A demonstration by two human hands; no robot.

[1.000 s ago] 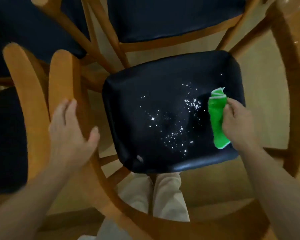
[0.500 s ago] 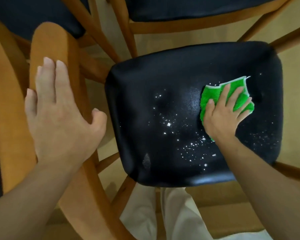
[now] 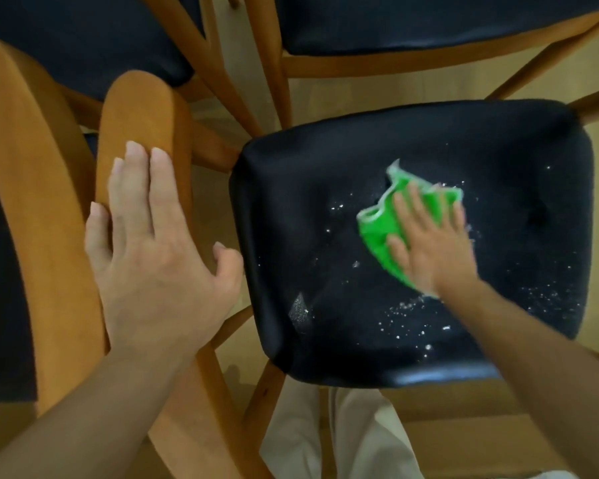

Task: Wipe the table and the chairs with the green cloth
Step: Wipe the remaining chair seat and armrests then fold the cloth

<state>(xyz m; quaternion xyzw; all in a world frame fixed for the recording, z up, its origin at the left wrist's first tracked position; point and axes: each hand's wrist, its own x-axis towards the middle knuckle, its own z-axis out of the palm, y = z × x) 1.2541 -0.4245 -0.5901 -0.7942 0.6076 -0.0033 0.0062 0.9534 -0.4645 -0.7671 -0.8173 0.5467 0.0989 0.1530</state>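
Your right hand point(image 3: 429, 243) lies flat, fingers spread, pressing the green cloth point(image 3: 384, 233) onto the middle of the black chair seat point(image 3: 325, 188). The cloth's long axis runs from near-right to far-left, poking out past your fingertips. White crumbs point(image 3: 405, 319) lie nearer you. Your left hand point(image 3: 153, 254), its grip spread, rests on the wooden chair back point(image 3: 142, 112)

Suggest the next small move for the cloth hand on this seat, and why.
Probably sweep the green cloth toward the seat's near right edge: the right hand presses it flat mid-seat, while white crumbs lie scattered nearer the person on the black seat.
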